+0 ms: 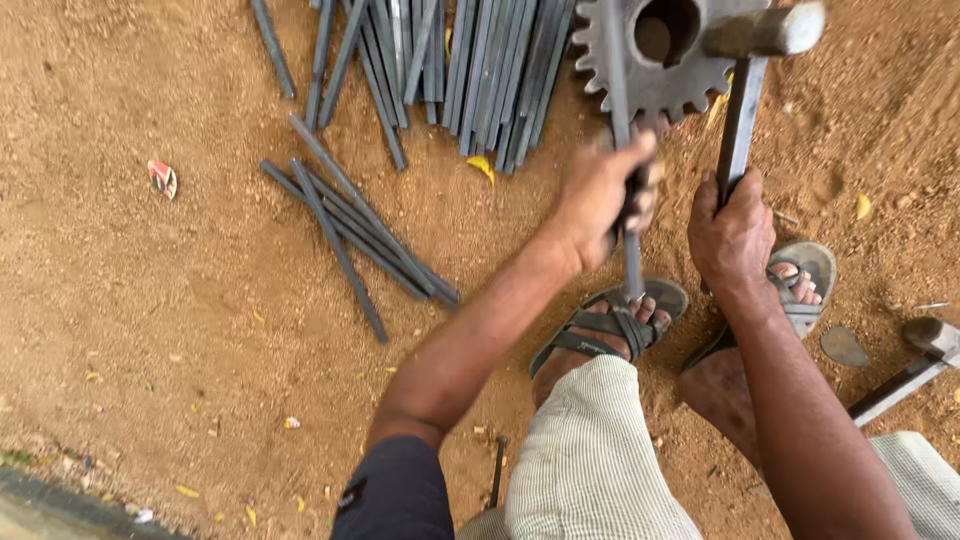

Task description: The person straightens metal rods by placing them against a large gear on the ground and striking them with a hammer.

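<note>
Left hand (600,195) fisted round thin grey steel rod (622,120), held w/ far end over big toothed grey steel gear (655,70) lying far right on dirt. Right hand (733,235) clenched on hammer handle; grey metal hammer (762,32) head just above gear. Loose grey rod pile (480,60) far left of gear.

Bare sandy ground (150,300) – reddish-brown, gritty. On it: heap of grey metal rods (480,70) at top, smaller loose bundle (355,225) below-left, toothed gear wheel (655,60), second hammer (915,365) at right edge – scattered yellow leaves, small litter scrap (162,178)
</note>
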{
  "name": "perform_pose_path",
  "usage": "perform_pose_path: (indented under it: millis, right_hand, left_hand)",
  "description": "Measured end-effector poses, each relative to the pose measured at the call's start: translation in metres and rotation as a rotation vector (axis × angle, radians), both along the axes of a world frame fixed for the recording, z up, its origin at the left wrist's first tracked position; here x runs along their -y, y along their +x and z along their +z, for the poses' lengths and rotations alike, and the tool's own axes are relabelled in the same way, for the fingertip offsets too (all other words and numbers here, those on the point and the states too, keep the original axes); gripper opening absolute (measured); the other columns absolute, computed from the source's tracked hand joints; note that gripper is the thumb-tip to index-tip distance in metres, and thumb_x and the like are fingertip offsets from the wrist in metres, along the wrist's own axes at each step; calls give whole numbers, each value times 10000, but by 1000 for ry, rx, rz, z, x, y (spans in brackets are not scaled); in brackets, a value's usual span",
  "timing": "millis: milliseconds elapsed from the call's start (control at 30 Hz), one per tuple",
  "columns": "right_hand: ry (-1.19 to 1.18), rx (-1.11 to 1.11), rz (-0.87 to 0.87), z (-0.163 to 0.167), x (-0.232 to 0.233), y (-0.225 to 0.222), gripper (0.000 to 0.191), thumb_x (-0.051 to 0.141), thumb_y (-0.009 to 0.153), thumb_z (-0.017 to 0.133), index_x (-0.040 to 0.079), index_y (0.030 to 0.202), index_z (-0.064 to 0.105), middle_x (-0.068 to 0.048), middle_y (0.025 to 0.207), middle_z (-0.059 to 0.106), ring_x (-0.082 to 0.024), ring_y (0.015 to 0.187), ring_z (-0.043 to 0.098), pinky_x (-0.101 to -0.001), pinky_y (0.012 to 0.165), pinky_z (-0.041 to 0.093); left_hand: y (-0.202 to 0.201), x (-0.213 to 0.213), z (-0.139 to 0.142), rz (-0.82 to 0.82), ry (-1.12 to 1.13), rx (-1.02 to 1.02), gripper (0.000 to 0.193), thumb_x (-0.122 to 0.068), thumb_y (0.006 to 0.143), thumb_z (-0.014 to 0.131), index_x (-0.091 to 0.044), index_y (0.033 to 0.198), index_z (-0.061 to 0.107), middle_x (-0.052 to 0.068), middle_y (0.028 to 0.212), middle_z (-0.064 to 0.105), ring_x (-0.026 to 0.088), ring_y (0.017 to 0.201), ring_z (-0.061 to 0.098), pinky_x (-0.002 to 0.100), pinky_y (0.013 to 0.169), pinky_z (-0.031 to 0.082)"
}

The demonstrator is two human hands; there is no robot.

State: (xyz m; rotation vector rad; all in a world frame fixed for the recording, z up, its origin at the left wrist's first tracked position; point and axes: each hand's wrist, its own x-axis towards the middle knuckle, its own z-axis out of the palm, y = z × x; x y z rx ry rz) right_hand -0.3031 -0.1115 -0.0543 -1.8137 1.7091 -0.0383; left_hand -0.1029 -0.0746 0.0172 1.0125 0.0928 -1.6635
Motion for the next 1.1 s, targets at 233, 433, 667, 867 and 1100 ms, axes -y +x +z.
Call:
perform_pose_path:
  millis: [233, 433, 667, 867, 1100]
  right_hand:
    - [18, -39, 0, -7, 4, -5, 279, 268, 1142, 516, -10, 1127, 496, -191, 773, 665, -316, 576, 661, -493, 493, 561]
    - [-37, -57, 209, -11, 2, -6, 270, 258, 1133, 527, -3, 1166, 589, -196, 960, 685, -356, 756, 716, -479, 636, 633]
    - [-34, 13, 24, 17, -1, 5, 481, 405, 1056, 660, -9, 1286, 574, -311, 1033, 704, -532, 994, 661, -646, 880, 501]
    - [34, 52, -25, 33, -2, 15, 450, 432, 1019, 667, 55, 1263, 631, -274, 1075, 718, -489, 1045, 678, -614, 909, 522]
    - [10, -52, 185, 11, 3, 1, 300, 320, 1055, 671, 76, 1228, 678, -244, 1053, 751, -410, 958, 733, -541, 830, 578]
  left_hand:
    - [3, -6, 5, -11, -77, -246, 333, -124, 1111, 437, -44, 1419, 538, 137, 976, 736, 191, 731, 720, 275, 615, 630]
    - [27, -12, 62, -72, -519, -347, 481, -199, 1124, 492, -140, 1573, 330, 297, 1343, 593, 417, 1169, 630, 409, 987, 625]
    - [19, -6, 72, 63, -586, -503, 522, -308, 1158, 528, -28, 1561, 351, 318, 1400, 558, 367, 1178, 683, 346, 928, 647]
    - [16, -8, 70, 93, -481, -469, 495, -305, 1210, 491, 71, 1499, 351, 359, 1401, 549, 351, 1107, 703, 313, 923, 638]
    - [16, -13, 74, 86, -449, -481, 481, -291, 1209, 493, 9, 1564, 372, 329, 1285, 608, 345, 990, 750, 365, 877, 662]
